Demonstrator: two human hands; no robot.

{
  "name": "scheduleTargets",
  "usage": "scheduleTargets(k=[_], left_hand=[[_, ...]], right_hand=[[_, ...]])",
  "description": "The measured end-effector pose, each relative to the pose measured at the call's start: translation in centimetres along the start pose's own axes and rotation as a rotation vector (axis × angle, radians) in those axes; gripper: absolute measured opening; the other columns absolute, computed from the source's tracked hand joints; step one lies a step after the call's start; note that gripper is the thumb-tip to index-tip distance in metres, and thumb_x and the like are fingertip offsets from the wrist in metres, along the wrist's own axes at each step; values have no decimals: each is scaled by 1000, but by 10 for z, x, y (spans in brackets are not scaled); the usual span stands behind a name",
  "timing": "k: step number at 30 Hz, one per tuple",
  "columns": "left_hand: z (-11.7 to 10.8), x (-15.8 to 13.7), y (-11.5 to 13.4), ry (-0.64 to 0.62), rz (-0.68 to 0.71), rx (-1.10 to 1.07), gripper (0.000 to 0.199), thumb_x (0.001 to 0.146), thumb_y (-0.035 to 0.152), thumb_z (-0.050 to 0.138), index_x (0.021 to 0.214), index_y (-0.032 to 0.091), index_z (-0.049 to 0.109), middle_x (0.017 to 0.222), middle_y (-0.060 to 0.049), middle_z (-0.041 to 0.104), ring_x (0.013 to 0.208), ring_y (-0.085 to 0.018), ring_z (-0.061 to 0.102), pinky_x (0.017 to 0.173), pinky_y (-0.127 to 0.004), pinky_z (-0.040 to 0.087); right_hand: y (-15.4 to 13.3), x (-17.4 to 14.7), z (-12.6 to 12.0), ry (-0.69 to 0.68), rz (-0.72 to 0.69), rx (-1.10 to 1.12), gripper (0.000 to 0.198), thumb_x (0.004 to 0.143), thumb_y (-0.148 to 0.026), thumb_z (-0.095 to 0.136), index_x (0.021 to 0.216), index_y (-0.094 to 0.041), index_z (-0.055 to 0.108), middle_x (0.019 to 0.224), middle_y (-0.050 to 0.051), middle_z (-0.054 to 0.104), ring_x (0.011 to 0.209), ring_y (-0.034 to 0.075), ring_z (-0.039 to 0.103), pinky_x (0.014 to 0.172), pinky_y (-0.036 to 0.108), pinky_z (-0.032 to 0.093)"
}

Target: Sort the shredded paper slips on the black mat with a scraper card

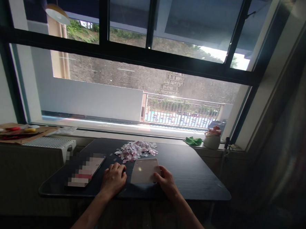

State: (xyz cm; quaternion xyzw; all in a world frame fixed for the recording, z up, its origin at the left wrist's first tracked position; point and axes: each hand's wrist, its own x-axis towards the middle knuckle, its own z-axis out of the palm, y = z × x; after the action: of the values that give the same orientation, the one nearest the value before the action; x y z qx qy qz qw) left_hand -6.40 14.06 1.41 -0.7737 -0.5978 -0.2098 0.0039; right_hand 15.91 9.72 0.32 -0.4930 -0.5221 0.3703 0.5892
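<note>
My right hand (166, 181) grips the right edge of a pale, flat, tray-like piece (144, 171), thumb on top. The piece is slightly tilted over the black table (185, 171); its exact kind is hard to tell. My left hand (114, 178) rests on the table to its left, back of the hand up and fingers curled. Whatever lies under those fingers is hidden, with only something dark at the fingertips. Just beyond the pale piece lies a heap of small white and pink paper scraps (134, 150). Left of my left hand is a flat rectangular item (87, 172), its face pixelated.
Against the window side stand a white pot (212, 141) and a green cloth (193, 141) on the sill. At the left, a white radiator (50, 143) adjoins the table, with a brown board (19, 134) carrying colored items. A curtain (289, 136) hangs at the right.
</note>
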Motion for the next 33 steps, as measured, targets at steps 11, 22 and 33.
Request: scheduleTargets(k=[11,22,33], left_hand=[[-3,-1,2,-8,-8,16,24,83,22,43,98,21,61,102,-7,59,102,-22,50,90,-36,35],[-3,-2,2,6,2,0,24,83,22,43,98,20,62,102,-7,60,101,-22,50,90,-37,35],[-1,-1,1,6,2,7,24,83,23,44,99,20,62,103,-7,60,102,-22,50,90,-37,35]], right_hand=[[7,36,-3,318,-48,-15,38,66,-39,58,94,-14,60,73,5,66,56,15,57,47,25,44],[13,36,-7,376,-29,-13,38,67,-42,57,95,-16,60,75,4,66,59,16,58,48,25,44],[22,57,-22,398,-69,-209,37,68,-41,54,96,-18,62,74,3,68,66,19,61,58,29,48]])
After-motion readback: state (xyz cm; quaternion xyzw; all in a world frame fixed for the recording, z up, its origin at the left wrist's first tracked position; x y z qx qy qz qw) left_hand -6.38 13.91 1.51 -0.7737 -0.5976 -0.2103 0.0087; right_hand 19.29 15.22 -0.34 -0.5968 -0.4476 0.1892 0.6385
